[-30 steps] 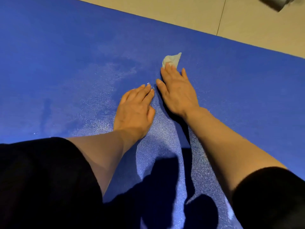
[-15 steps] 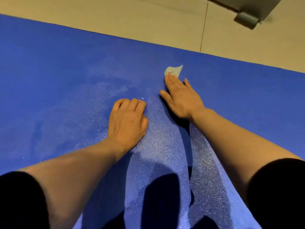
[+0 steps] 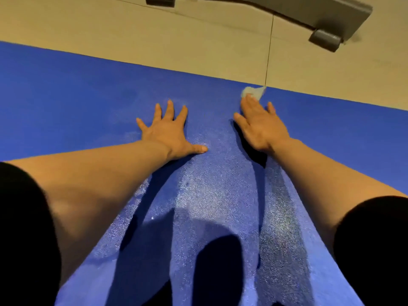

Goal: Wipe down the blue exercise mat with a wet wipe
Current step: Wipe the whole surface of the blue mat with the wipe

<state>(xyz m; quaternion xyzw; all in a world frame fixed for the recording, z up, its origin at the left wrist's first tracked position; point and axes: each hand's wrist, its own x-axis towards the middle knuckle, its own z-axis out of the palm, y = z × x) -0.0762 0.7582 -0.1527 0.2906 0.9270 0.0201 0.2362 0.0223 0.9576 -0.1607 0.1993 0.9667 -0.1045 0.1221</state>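
The person's left hand (image 3: 170, 134) lies flat on the blue exercise mat (image 3: 66, 102) with its fingers straight and spread, holding nothing. At about 2 o'clock from it, the right hand (image 3: 261, 127) presses palm-down with straight fingers on the wet wipe (image 3: 254, 93), whose pale crumpled end shows past the fingertips at 12 o'clock, right at the mat's far edge beside the beige tiled floor (image 3: 154, 36). A damp, glistening streak (image 3: 212, 195) covers the mat between both forearms, and grey furniture feet (image 3: 324, 39) stand on the floor at 1 o'clock.

Bare forearms, short black sleeves (image 3: 26, 228) on both arms
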